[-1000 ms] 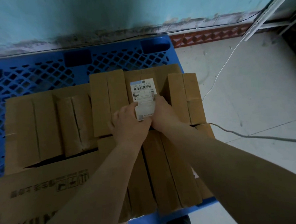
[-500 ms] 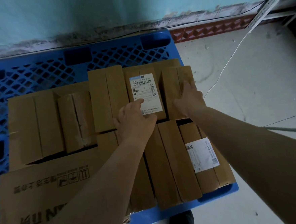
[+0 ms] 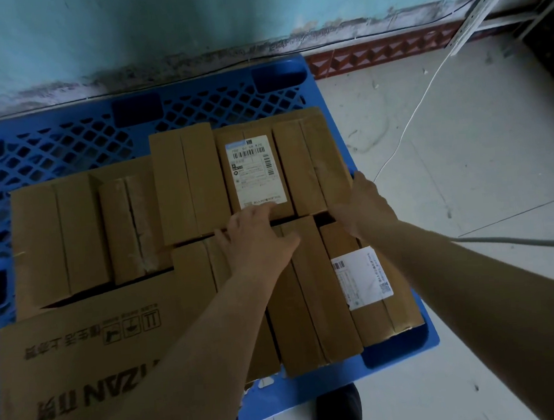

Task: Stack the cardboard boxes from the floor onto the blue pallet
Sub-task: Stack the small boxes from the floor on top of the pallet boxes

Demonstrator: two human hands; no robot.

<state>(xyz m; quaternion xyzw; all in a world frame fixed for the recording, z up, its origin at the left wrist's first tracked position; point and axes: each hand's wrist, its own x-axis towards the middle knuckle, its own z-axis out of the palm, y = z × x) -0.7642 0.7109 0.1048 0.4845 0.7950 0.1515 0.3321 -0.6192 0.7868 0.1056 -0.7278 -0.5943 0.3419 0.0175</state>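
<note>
At the lower left of the frame a big carton (image 3: 92, 354) is lying on the pile, printed upside down with "ZAN", some Chinese characters and handling symbols. To the lower right, a box is carrying a white label (image 3: 360, 277) with a barcode and a QR code, too small to read.

In the middle, the left hand (image 3: 254, 234) is resting flat and unclenched, its fingertips touching the labelled box (image 3: 255, 175). The right hand (image 3: 365, 203) is pressing, also ungripped, on the side of the outer box (image 3: 312, 164).

I judge the person is squaring this far row on the blue pallet (image 3: 67, 139); next they need another box from the floor (image 3: 462, 164).

The upper label is showing barcodes and something like "700 D7 08 K20".
</note>
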